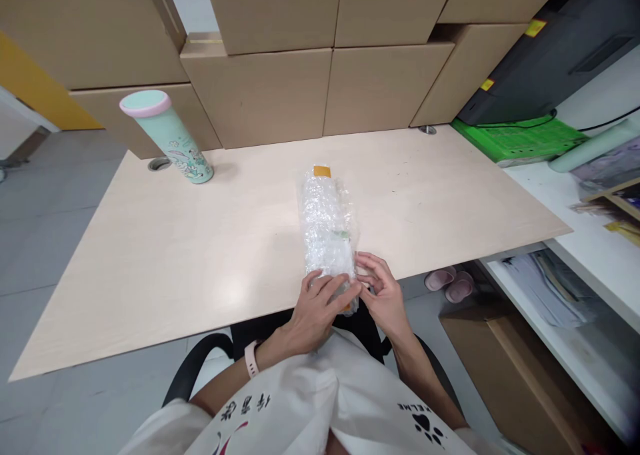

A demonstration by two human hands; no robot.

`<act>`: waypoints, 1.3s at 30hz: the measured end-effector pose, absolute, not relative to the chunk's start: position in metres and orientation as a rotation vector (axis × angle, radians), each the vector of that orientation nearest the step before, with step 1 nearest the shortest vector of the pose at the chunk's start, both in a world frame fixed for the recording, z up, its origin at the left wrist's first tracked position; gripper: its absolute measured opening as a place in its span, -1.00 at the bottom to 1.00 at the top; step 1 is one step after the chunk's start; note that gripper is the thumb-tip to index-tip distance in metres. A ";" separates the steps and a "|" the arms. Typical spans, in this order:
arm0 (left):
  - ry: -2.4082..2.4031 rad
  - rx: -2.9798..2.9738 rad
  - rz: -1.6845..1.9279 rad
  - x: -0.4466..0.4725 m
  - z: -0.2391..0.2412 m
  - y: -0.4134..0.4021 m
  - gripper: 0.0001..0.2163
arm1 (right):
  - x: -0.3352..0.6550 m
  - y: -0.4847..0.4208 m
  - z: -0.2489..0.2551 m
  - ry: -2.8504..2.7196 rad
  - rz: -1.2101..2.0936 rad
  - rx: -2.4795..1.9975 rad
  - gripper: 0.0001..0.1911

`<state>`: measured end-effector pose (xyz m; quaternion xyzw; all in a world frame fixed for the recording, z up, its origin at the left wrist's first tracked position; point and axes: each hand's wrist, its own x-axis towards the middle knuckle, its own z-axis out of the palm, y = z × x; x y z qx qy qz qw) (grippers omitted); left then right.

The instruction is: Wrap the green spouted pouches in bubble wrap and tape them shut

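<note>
Two hands work the near end of a bubble-wrapped bottle lying on the desk: left hand fingers pressed on the wrap, right hand pinching its edge at 3 o'clock. Mint tumbler at 10 o'clock.

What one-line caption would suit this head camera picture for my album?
Both hands, left hand and right hand, grip the near end of a bubble-wrapped bundle on a pale desk, a mint tumbler standing apart.
</note>
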<state>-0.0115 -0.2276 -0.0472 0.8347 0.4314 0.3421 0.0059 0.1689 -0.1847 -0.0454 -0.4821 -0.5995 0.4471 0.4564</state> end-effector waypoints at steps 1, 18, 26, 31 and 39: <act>1.344 2.607 1.071 -0.012 -0.047 -0.227 -0.51 | 0.168 -0.184 -0.046 -1.445 1.133 -1.213 -0.54; 0.943 2.175 1.013 -0.068 0.025 -0.215 -0.46 | 0.140 -0.185 -0.020 -1.165 1.783 -0.928 -0.56; 1.234 2.493 0.730 -0.111 0.051 -0.164 -0.37 | 0.151 -0.193 -0.024 -1.240 1.970 -0.832 -0.55; 1.228 2.457 0.721 -0.105 0.051 -0.164 -0.43 | 0.158 -0.190 -0.027 -1.267 1.973 -0.761 -0.54; 0.899 1.460 0.982 -0.080 0.061 -0.186 -0.44 | 0.157 -0.193 -0.017 -1.244 1.686 -0.842 -0.67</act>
